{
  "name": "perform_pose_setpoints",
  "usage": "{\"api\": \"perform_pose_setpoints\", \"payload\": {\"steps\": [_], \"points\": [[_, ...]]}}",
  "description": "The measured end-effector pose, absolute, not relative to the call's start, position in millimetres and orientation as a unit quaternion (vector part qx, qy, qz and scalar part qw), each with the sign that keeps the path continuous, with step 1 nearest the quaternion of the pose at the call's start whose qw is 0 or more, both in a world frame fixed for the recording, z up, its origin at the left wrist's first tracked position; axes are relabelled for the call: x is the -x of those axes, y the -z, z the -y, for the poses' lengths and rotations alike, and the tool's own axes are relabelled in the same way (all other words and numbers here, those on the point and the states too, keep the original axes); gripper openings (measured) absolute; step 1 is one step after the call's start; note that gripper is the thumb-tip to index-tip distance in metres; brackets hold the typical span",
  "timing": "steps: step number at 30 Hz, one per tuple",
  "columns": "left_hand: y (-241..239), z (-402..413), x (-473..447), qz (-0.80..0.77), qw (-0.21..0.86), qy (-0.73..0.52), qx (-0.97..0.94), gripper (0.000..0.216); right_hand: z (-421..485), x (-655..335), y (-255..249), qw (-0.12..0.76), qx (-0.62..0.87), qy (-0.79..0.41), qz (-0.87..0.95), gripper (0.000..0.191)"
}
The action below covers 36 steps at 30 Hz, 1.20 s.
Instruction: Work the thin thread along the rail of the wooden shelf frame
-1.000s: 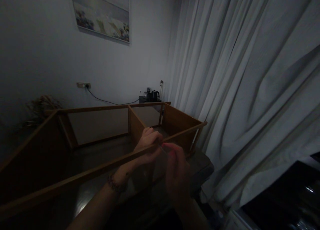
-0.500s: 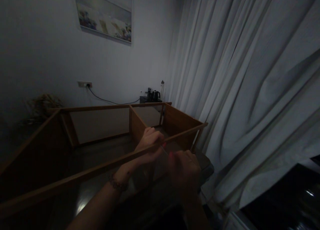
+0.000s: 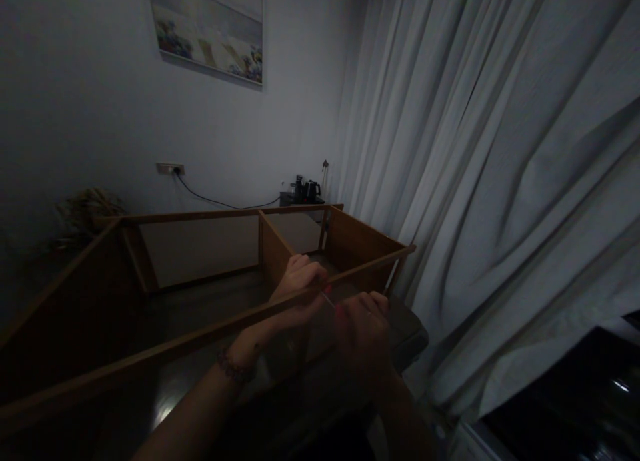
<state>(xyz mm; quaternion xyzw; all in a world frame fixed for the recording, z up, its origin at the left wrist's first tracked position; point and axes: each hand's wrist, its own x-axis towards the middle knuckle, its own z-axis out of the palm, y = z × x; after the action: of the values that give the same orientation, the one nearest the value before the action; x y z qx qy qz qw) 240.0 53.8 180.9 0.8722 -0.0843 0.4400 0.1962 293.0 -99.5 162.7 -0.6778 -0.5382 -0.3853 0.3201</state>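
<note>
A wooden shelf frame point(image 3: 200, 337) lies on its back in a dim room, its near rail running from lower left up to the right. My left hand point(image 3: 300, 284) is closed over that rail where the middle divider point(image 3: 273, 251) meets it. My right hand point(image 3: 363, 331) is curled just to the right, below the rail, fingers pinched on a thin pale rod point(image 3: 329, 301) that points at the left hand's fingertips. A beaded bracelet point(image 3: 234, 367) circles my left wrist.
Grey curtains point(image 3: 500, 181) hang close on the right. A wall socket point(image 3: 169, 169) with a black cable, a kettle tray point(image 3: 303, 193) and a picture point(image 3: 210, 31) are at the back wall. A dried plant point(image 3: 83, 207) stands at the left. A dark stool edge point(image 3: 413, 331) lies under the frame.
My right hand has turned and shifted slightly right and up toward the rail, its fingers now curled more tightly round the thin rod. The left hand has stayed on the rail.
</note>
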Motion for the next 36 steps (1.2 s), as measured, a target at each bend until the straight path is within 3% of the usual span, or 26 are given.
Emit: {"api": "perform_pose_setpoints", "payload": {"steps": [9, 14, 20, 25, 28, 32, 36], "points": [[-177, -60, -243, 0.104, 0.184, -0.443, -0.871, 0.002, 105, -303, -167, 0.224, 0.655, 0.454, 0.561, 0.024], [-183, -52, -237, 0.083, 0.196, -0.432, -0.876, 0.003, 103, -302, -158, 0.277, 0.653, 0.49, 0.507, 0.018], [-186, -45, -233, 0.062, 0.202, -0.44, -0.873, 0.005, 102, -291, -157, 0.432, 0.71, 0.281, 0.48, 0.042], [-184, -48, -236, 0.066, 0.204, -0.443, -0.87, 0.005, 99, -282, -160, 0.587, 0.686, -0.119, 0.412, 0.056], [-183, -48, -236, 0.071, 0.207, -0.443, -0.869, 0.005, 98, -282, -162, 0.631, 0.643, -0.204, 0.382, 0.056], [-183, -47, -235, 0.06, 0.213, -0.449, -0.866, 0.007, 98, -280, -165, 0.603, 0.666, -0.16, 0.409, 0.051], [-181, -53, -239, 0.084, 0.202, -0.433, -0.875, 0.005, 101, -278, -167, 0.46, 0.743, 0.15, 0.463, 0.04]]}}
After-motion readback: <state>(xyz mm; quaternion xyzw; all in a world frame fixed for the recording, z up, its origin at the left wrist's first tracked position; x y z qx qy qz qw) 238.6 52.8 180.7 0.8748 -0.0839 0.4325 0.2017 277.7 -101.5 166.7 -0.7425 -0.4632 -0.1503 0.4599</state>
